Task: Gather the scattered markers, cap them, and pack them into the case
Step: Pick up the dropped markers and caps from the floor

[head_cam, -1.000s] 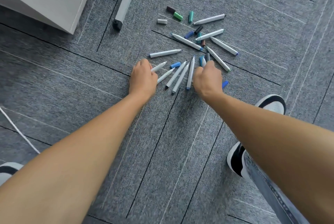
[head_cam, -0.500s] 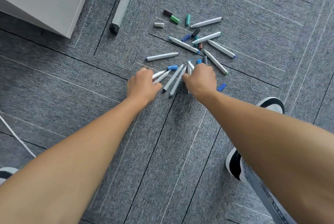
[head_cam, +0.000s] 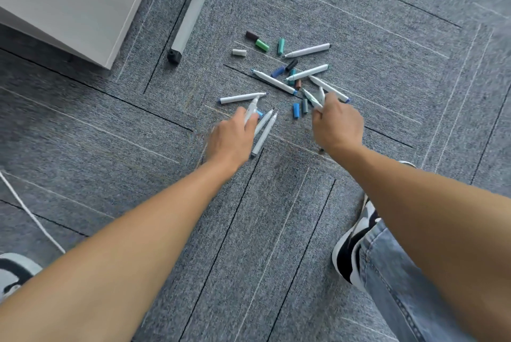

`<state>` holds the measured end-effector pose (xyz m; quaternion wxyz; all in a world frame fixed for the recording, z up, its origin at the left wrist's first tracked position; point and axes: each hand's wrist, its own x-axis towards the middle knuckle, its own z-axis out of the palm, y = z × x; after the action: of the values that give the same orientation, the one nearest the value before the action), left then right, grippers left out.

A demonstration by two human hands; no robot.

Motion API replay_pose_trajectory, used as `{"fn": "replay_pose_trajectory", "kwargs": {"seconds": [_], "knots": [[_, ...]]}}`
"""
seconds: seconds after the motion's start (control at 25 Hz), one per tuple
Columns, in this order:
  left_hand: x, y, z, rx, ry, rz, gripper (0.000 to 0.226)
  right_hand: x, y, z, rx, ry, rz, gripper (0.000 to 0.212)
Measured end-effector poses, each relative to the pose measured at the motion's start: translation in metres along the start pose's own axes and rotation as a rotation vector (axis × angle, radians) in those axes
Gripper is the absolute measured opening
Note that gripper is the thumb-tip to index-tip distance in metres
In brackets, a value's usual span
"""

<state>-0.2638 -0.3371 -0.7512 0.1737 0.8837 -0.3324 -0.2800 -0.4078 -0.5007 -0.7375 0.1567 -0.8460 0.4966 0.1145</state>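
Several white uncapped markers (head_cam: 275, 82) and loose coloured caps (head_cam: 261, 45) lie scattered on the grey carpet. My left hand (head_cam: 231, 140) grips a white marker (head_cam: 252, 109) that sticks up from its fist. Two more markers (head_cam: 265, 133) lie just right of that hand. My right hand (head_cam: 337, 123) holds two white markers (head_cam: 318, 98) in its curled fingers, above a blue cap (head_cam: 296, 110) and a grey cap (head_cam: 304, 106). No case is in view.
A white cabinet (head_cam: 69, 1) fills the top left, with a white metal table leg (head_cam: 190, 18) beside it. A white cord (head_cam: 30, 214) runs along the left. My shoes (head_cam: 356, 242) and a jeans leg sit at the lower right and lower left.
Both hands have lifted off the floor with markers in them. The right hand moved right and up toward the far markers. The camera view shifted slightly.
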Motion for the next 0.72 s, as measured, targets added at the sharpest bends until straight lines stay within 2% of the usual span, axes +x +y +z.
{"fn": "replay_pose_trajectory", "kwargs": {"seconds": [0.2,0.28,0.4,0.48,0.6,0.72], "knots": [[0.000,0.015,-0.005,-0.026,-0.053,-0.083,0.020,0.013,0.020,-0.023,0.113,-0.108,0.052,0.013],[-0.001,0.017,-0.009,-0.101,-0.043,-0.122,0.026,0.018,0.023,-0.032,0.117,-0.129,0.059,0.018],[-0.006,0.021,-0.018,-0.119,-0.021,-0.168,0.046,0.025,0.020,-0.052,0.179,-0.193,0.091,0.037],[-0.010,0.022,-0.018,-0.140,-0.049,-0.201,0.042,0.026,0.018,-0.061,0.212,-0.227,0.081,0.040],[-0.012,0.022,-0.014,-0.129,-0.107,-0.260,0.025,0.026,0.021,-0.063,0.154,-0.199,0.008,0.041],[-0.009,0.018,-0.008,-0.140,-0.039,-0.283,0.022,0.031,0.024,-0.052,0.103,-0.188,-0.033,0.033]]}}
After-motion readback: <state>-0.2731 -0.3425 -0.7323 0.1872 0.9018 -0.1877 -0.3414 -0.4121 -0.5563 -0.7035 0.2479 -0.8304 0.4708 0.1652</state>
